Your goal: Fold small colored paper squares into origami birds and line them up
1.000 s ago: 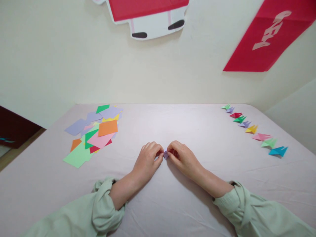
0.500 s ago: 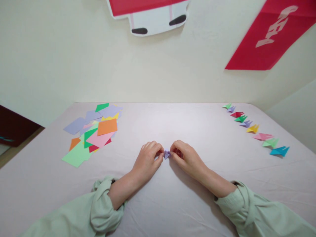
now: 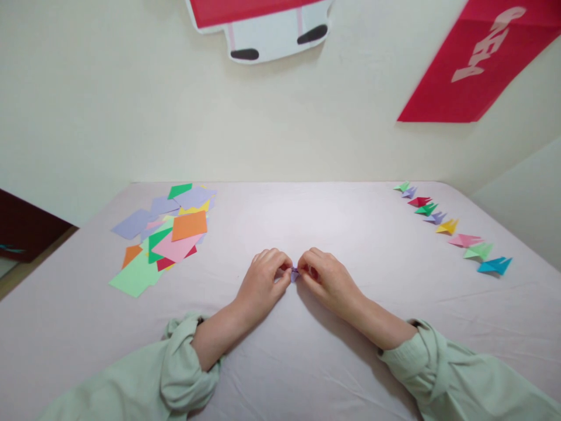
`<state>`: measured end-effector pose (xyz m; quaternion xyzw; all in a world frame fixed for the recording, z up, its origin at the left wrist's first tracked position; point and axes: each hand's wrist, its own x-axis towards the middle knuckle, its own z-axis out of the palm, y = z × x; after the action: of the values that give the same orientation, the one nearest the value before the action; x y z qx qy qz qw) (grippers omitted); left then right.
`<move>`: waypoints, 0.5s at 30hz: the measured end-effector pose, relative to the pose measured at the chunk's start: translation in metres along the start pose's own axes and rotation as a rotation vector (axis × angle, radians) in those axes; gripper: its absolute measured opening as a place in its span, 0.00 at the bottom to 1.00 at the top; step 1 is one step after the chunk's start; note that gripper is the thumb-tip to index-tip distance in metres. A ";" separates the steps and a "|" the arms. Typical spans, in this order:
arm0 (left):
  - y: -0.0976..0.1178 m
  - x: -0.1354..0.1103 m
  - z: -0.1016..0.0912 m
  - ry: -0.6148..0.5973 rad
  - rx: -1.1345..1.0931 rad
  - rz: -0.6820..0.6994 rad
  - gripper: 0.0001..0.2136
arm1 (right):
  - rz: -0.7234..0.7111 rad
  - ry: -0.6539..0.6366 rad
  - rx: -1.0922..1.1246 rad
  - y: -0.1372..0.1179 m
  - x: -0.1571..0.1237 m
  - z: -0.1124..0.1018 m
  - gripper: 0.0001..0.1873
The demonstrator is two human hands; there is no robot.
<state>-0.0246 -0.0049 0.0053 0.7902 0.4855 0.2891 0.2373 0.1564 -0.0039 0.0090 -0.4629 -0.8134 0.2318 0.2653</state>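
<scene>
A small folded piece of purple paper (image 3: 294, 275) is pinched between my two hands, just above or on the table near the middle of the view. My left hand (image 3: 266, 276) grips its left side with thumb and forefinger. On the other side, my right hand (image 3: 329, 276) pinches the right part of the same paper. Fingertips cover much of the paper, so its full folded shape is hidden.
A loose pile of coloured paper sheets (image 3: 189, 226) lies on the left of the table (image 3: 280, 222). Along the right runs a slanting row of several folded paper figures (image 3: 464, 240), each with pointed tips. A pale wall (image 3: 280, 128) with red decorations (image 3: 477, 64) rises behind.
My right hand has shifted slightly left, bringing its fingertips closer to the left hand's. Less of the purple paper shows between them. The left hand is almost unchanged.
</scene>
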 end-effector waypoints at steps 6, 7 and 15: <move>-0.004 0.000 -0.001 0.041 -0.154 -0.084 0.04 | 0.054 0.042 0.088 0.006 -0.003 0.001 0.07; -0.004 0.000 -0.001 0.046 -0.170 -0.090 0.05 | 0.057 0.048 0.096 0.007 -0.003 0.001 0.07; -0.003 -0.001 0.000 0.031 -0.124 -0.050 0.04 | 0.083 0.092 0.153 0.004 -0.001 0.001 0.04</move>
<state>-0.0270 -0.0045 0.0030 0.7571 0.4898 0.3248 0.2852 0.1583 -0.0027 0.0053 -0.4846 -0.7605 0.2825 0.3270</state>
